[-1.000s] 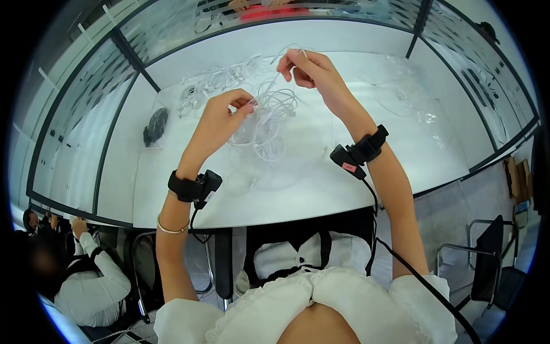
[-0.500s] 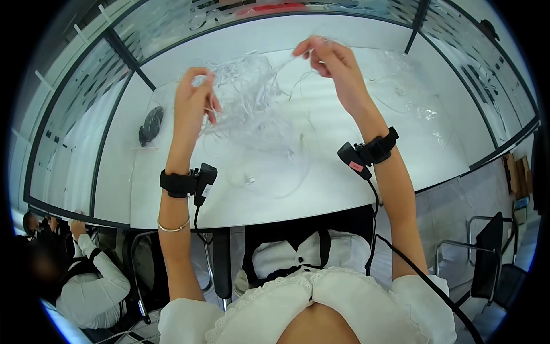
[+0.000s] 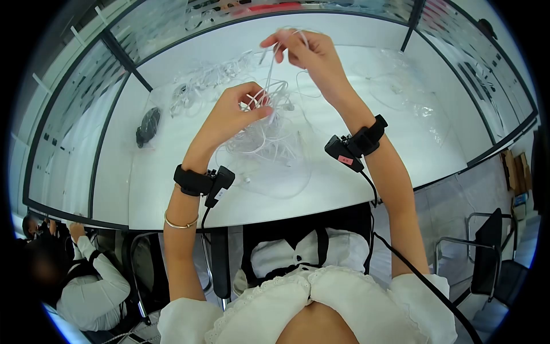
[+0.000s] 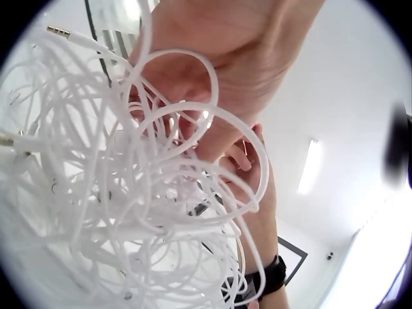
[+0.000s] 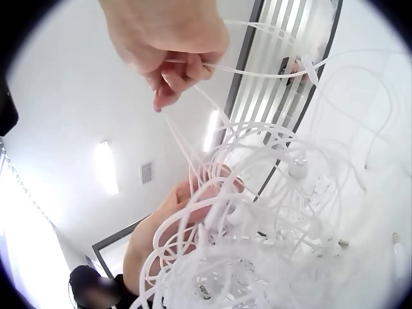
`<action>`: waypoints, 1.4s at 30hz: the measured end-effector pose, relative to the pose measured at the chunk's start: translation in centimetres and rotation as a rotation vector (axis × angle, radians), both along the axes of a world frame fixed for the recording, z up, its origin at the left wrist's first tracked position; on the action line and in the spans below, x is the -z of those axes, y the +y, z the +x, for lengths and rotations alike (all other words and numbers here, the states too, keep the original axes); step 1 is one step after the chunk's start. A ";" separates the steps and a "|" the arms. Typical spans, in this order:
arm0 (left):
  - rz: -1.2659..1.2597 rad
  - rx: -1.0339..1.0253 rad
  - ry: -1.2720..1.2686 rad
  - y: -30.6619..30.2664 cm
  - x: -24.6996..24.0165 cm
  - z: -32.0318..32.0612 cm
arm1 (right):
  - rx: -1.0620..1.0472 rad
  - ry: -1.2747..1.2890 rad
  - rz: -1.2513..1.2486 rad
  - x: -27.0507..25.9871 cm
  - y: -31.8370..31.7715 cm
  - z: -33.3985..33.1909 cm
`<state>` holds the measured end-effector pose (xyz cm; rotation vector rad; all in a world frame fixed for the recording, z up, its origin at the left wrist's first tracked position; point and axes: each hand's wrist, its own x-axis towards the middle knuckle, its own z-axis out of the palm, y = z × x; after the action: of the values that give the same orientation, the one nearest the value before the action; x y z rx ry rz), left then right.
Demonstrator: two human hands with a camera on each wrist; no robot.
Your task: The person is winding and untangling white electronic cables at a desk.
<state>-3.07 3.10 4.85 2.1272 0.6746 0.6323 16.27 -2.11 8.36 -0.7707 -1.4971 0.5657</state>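
Observation:
A tangle of white earphone cords (image 3: 260,143) hangs from my left hand (image 3: 232,112) over the middle of the table. My left fingers and thumb grip its upper loops. Higher and to the right, my right hand (image 3: 312,57) pinches a strand drawn up out of the bundle, and a short loose end pokes out beside its fingertips. In the left wrist view, a gold jack plug (image 4: 58,31) sticks out at the upper left of the tangle. From the right wrist view, taut strands run between the right fingertips (image 5: 166,96) and the tangle below.
More white cords (image 3: 209,77) lie in a heap at the back left. A black bundle (image 3: 149,127) in clear plastic is by the left wall. Clear plastic bags (image 3: 427,109) lie on the right. Low partitions (image 3: 281,35) enclose the white table (image 3: 366,172); another person sits at lower left.
My left hand moved left from the bundle with fingers spread, then came back and grips its upper loops. The right hand has risen slightly, and the bundle has shifted, with a wide loop trailing toward me.

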 end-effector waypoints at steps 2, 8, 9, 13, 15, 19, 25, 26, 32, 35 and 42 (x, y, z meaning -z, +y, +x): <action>0.162 -0.027 0.010 0.1 0.1 0.0 | 0.051 0.043 0.032 -0.1 -0.2 0.1; 0.086 -0.007 -0.132 0.8 0.7 -1.1 | 0.120 0.090 0.047 -0.6 -0.7 0.5; 0.007 -0.009 -0.149 0.8 0.6 -1.2 | 0.126 0.079 0.034 -0.6 -0.8 0.7; -0.179 -0.055 -0.182 0.1 0.6 -1.6 | 0.111 0.076 -0.076 0.5 -0.9 1.3; -0.224 -0.070 -0.201 0.2 0.7 -1.4 | 0.100 0.078 -0.116 1.1 -0.9 1.3; 0.052 -0.105 -0.235 0.5 2.3 -0.4 | 0.054 0.082 -0.141 1.9 -0.9 1.1; -0.036 -0.025 -0.061 0.6 3.0 0.0 | 0.085 0.099 -0.092 2.5 -1.4 1.2; -0.084 -0.021 -0.024 0.5 3.1 0.0 | 0.103 0.110 -0.088 2.5 -1.5 1.3; 0.026 0.054 -0.055 -1.2 2.5 0.7 | 0.174 0.103 -0.041 3.2 -1.2 2.6; 0.090 0.052 -0.135 0.0 3.3 0.1 | 0.234 0.155 -0.046 3.2 -1.4 3.1; 0.049 -0.072 -0.357 0.2 3.8 0.2 | 0.209 0.196 -0.075 3.9 -1.7 3.2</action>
<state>-2.91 3.34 1.04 1.9700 0.5413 1.0460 19.50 -3.82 4.48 -0.8921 -1.2047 0.5250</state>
